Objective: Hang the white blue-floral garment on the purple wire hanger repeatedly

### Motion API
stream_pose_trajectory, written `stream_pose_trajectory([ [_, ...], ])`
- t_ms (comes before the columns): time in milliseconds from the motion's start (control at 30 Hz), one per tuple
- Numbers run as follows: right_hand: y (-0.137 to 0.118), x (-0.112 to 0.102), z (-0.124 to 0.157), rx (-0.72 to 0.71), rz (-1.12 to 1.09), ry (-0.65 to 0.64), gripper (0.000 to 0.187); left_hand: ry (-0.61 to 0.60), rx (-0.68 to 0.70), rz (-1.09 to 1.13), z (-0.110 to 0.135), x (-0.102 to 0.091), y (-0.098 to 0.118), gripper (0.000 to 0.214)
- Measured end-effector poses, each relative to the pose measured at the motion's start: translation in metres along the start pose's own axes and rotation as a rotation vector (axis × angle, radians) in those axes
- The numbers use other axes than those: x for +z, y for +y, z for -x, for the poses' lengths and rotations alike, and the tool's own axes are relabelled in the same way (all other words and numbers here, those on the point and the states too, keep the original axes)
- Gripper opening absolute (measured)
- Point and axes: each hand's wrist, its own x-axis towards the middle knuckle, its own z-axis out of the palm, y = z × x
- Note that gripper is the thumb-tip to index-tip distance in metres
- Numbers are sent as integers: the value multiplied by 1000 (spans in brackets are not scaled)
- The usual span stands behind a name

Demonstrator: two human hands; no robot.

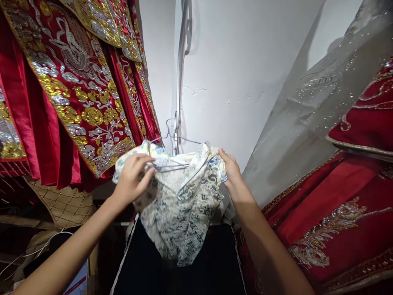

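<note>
White-and-blue floral blouse (181, 213) before me: my right hand (231, 170) pinches its shoulder edge, my left hand (133, 176) lies over the other shoulder — whether gripping, I cannot tell. Light, even tension should keep both sides level on the thin purple hanger (190, 140), near the white wall (245, 61).

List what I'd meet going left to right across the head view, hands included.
Red fabric with gold and silver embroidery → left hand → floral garment → right hand → red embroidered fabric on the right.
</note>
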Motion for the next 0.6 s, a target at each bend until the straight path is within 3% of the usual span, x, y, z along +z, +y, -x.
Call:
stream_pose_trajectory([
  [67,2,-9,5,45,-51,13,40,-142,27,-25,11,9,6,27],
  [167,15,-27,27,116,-91,53,41,-244,-76,23,33,27,7,23],
  [300,40,-43,51,156,-131,242,44,-415,-293,146,78,70,11,27],
  [367,51,-44,55,168,-171,258,46,-541,-479,284,101,101,11,35],
  [400,56,-43,55,167,-188,248,46,-542,-587,368,110,118,9,38],
  [467,62,-41,53,158,-201,223,46,-377,-776,528,121,152,2,43],
  [600,70,-43,43,138,-155,190,45,-164,-899,607,124,194,-18,51],
])
